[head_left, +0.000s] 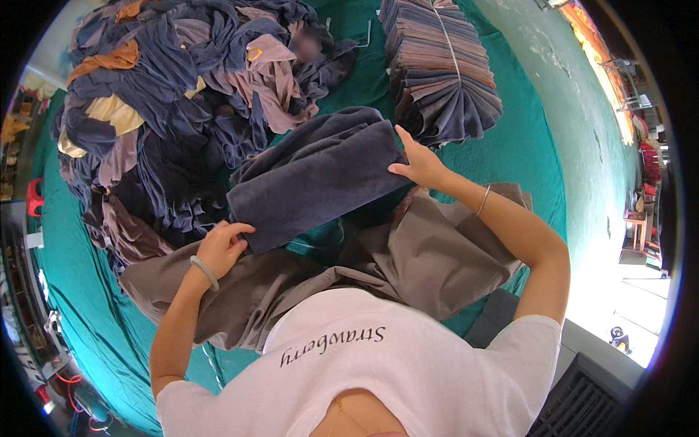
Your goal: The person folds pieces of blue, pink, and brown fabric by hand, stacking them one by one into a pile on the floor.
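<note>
A dark blue cloth (322, 185), folded into a long strip on its near side, stretches between my hands in front of my crossed legs. My left hand (225, 246) pinches its near left corner between thumb and fingers. At the opposite end my right hand (419, 161) has thumb and fingers spread along the short edge; whether it grips the fabric is hard to tell. Behind the folded strip, more of the same dark cloth lies bunched in loose folds.
A large heap of loose blue, mauve, orange and yellow cloths (180, 98) rises at the left. Far right stands a row of folded cloths (442, 65) tied with a white string. Green sheeting (524, 147) covers the floor, and a red plastic stool (35, 196) stands at the left edge.
</note>
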Demonstrator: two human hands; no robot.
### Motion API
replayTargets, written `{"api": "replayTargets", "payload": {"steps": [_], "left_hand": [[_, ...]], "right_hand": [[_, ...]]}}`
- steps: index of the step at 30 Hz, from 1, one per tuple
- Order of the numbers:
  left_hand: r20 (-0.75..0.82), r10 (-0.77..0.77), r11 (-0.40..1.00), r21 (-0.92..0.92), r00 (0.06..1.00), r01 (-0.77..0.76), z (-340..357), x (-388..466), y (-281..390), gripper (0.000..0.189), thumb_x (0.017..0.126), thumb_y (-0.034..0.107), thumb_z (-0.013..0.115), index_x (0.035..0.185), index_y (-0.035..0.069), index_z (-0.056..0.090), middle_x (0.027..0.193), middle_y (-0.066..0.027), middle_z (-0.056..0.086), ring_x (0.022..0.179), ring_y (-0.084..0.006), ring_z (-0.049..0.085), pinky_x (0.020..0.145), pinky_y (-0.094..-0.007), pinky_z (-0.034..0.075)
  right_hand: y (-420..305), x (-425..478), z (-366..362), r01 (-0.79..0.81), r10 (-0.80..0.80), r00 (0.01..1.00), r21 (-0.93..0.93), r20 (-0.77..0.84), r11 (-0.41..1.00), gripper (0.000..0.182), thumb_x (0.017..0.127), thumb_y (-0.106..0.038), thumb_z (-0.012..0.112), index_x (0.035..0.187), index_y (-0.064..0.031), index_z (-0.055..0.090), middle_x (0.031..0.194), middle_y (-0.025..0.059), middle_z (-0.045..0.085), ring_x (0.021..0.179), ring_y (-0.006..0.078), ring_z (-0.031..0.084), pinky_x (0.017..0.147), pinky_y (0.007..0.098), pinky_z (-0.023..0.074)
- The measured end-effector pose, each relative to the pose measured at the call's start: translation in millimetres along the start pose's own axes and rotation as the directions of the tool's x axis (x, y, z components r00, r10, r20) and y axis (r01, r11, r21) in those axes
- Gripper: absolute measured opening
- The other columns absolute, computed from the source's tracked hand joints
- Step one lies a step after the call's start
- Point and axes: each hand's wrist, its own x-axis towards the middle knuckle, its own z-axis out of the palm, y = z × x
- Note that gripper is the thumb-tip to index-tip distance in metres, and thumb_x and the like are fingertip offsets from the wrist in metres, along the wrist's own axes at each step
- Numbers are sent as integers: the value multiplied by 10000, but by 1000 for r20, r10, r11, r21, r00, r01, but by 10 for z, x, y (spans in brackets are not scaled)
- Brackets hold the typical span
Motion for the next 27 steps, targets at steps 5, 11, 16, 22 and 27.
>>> {"api": "replayTargets", "payload": {"steps": [5, 11, 16, 22, 27], "left_hand": [[-323, 357, 896, 384, 876, -223, -136, 320, 320, 190, 784, 118, 647, 968, 74, 627, 876, -110, 541, 833, -286, 555, 727, -361, 439], [-258, 314, 873, 455, 914, -172, 28, 965, 223, 213, 832, 217, 610, 985, 69, 598, 918, -113, 604, 915, -315, 565, 773, -405, 445], [-75, 131, 861, 502, 989, -76, -160, 857, 79, 330, 707, 310, 726, 831, 41, 578, 891, -119, 617, 859, -300, 574, 701, -388, 445], [203, 102, 985, -155, 974, -71, -561, 837, -50, 262, 689, 139, 715, 714, 50, 470, 720, -18, 510, 645, -147, 444, 621, -281, 385], [71, -411, 522, -799, 909, 298, -239, 990, -341, 326, 749, 209, 723, 992, 93, 538, 819, 11, 545, 667, -84, 469, 589, -229, 371]], "right_hand": [[-501, 173, -85, 215, -298, 941, -397, -159, 892, 739, 728, -171, 710, 1372, -115, 352, 1127, 116, 495, 1081, 293, 463, 879, 397, 383], [-401, 526, 216, 423, -574, 814, -581, -94, 695, 462, 750, -204, 687, 1178, -123, 534, 1082, 59, 544, 1117, 244, 476, 993, 443, 330], [-209, 508, -38, 382, -449, 893, -532, 3, 756, 253, 722, -154, 700, 937, -112, 576, 957, 72, 535, 1021, 271, 509, 963, 474, 360], [-295, 608, -383, 361, -369, 922, 82, 118, 929, 199, 670, -19, 666, 811, -24, 526, 856, 92, 501, 836, 231, 517, 754, 328, 426], [104, 696, -20, 169, -148, 943, 45, -298, 985, 503, 710, -251, 756, 1073, -10, 505, 903, 171, 557, 782, 290, 558, 743, 344, 465]]}}
